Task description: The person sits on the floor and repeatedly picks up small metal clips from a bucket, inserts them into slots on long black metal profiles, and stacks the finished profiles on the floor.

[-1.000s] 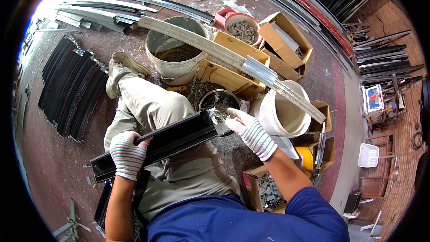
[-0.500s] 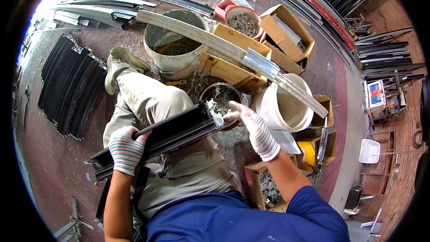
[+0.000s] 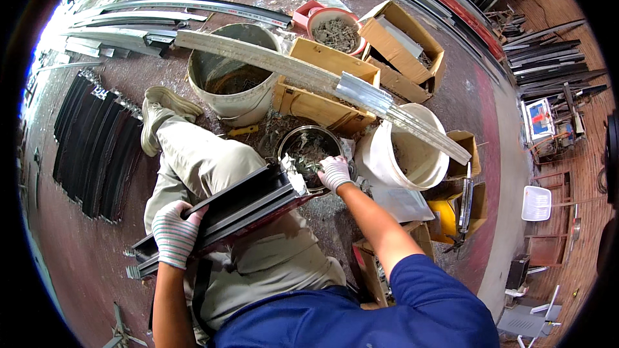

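Across my thighs lies a black metal profile (image 3: 242,203), a long channel slanting up to the right, with small pale metal pieces (image 3: 293,175) at its far right end. My left hand (image 3: 175,233), in a striped white glove, is closed around the profile's lower left part, thumb over the top edge. At the rim of a round pot (image 3: 282,148) filled with small grey pieces, my right hand (image 3: 334,173), gloved alike, reaches in with bent fingers pressed together. What those fingertips pinch, if anything, is hidden.
Beyond the pot stand a grey bucket (image 3: 238,100), a wooden box (image 3: 303,106) and a white bucket (image 3: 367,154). A long metal bar (image 3: 258,61) lies across them. Several black profiles (image 3: 90,148) are laid out at left. A cardboard box (image 3: 393,38) and a red tub (image 3: 354,16) stand farther back.
My right hand has moved left and slightly down, from beside the profile's end to the pot, and its spread fingers have drawn together. My left hand keeps its hold; the view has shifted slightly.
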{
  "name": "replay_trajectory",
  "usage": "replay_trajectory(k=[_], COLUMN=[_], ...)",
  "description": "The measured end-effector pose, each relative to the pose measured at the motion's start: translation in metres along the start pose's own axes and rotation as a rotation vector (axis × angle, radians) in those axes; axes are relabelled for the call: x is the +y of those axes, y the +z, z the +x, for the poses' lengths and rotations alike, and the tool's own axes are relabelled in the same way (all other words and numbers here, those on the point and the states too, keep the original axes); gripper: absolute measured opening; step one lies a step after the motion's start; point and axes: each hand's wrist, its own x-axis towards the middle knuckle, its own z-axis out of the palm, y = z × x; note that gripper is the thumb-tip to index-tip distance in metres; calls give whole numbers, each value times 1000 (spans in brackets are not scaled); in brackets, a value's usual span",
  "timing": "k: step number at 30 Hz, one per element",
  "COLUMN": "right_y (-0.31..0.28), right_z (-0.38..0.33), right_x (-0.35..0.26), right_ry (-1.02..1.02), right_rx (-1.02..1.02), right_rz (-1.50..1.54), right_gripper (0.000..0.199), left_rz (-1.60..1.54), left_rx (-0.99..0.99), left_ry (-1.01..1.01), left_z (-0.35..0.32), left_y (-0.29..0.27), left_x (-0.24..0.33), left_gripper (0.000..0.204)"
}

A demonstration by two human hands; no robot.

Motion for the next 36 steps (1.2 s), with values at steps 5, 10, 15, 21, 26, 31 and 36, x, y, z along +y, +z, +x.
replay_trajectory(k=[5, 10, 15, 21, 26, 31, 36], right_y=[33, 36, 29, 1, -106, -155, -156], right_z=[25, 44, 44, 0, -83, -132, -139], right_x=[-10, -22, -8, 4, -29, -56, -56], right_ry=[124, 161, 197, 218, 155, -88, -179], right_rx=[-4, -96, -75, 49, 80, 103, 73], right_rz=[111, 29, 221, 1521, 1929, 1834, 1597], right_gripper=[46, 46, 34, 26, 24, 29, 28], left_rz=[16, -26, -27, -9, -15, -9, -2], left_rx=[-23, -60, -63, -63, -70, -70, -62], left_ry=[42, -12, 16, -6, -40, -37, -33], left_z=[3, 7, 7, 10, 5, 4, 1], left_y=[3, 3, 3, 6, 1, 1, 0], left_x=[-6, -2, -2, 2, 1, 2, 4], left_gripper=[30, 33, 29, 35, 36, 36, 36])
